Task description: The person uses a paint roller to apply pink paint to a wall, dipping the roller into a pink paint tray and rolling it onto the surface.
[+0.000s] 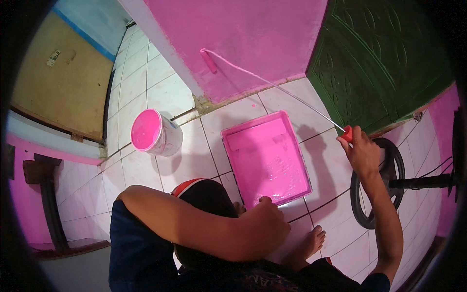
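Note:
My right hand [359, 148] grips the red handle of a long-framed paint roller [270, 82]. Its small pink roller sleeve [209, 62] rests against the lower part of a pink wall [248, 33]. Before me on the floor lies a paint tray [224, 146] holding pink paint, wet and streaked near its lower end. My left hand [270, 221] is bent in over my knees, close to the tray's near edge. Its fingers look curled, but whether it holds anything is hidden.
A bucket of pink paint [169, 137] stands left of the tray. A dark green door [365, 62] adjoins the pink wall. At right is a fan with a round base [400, 160]. My bare foot [313, 242] is near the tray, and pink drops mark the tiles.

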Tool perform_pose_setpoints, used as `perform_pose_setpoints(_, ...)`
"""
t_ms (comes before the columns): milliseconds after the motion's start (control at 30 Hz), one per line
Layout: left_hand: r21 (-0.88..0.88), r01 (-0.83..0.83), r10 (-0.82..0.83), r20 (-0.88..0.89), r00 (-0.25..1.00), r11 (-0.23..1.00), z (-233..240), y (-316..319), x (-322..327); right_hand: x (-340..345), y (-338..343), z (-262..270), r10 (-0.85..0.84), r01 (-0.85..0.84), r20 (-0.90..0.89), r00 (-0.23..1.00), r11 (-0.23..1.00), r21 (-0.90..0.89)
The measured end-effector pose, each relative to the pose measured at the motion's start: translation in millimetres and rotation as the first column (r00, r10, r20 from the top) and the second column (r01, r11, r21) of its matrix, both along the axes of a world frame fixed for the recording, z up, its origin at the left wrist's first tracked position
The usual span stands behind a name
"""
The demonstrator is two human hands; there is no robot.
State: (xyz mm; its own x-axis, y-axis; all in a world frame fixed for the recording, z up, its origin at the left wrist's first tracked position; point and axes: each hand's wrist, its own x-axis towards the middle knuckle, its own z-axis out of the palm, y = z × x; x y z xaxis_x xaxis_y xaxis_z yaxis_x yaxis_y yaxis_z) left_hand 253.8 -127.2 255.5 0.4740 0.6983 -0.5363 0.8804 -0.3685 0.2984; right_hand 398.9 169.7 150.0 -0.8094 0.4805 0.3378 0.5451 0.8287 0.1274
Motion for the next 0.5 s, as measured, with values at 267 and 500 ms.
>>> perform_pose_setpoints(267,0.017,-0.009,0.007,0.126,0.992,1.0,-2.0,4.2,-4.2,-32.8,-31.5,2.9,0.072,-0.072,0.016,0.997,0.997,-0.017)
perform_pose_setpoints(500,0.046,-0.021,0.018,0.053,0.998,0.999,2.6,-0.6,-6.4,-8.5,-16.8,-7.3,-0.028,0.03,0.052,0.998,0.998,-0.056)
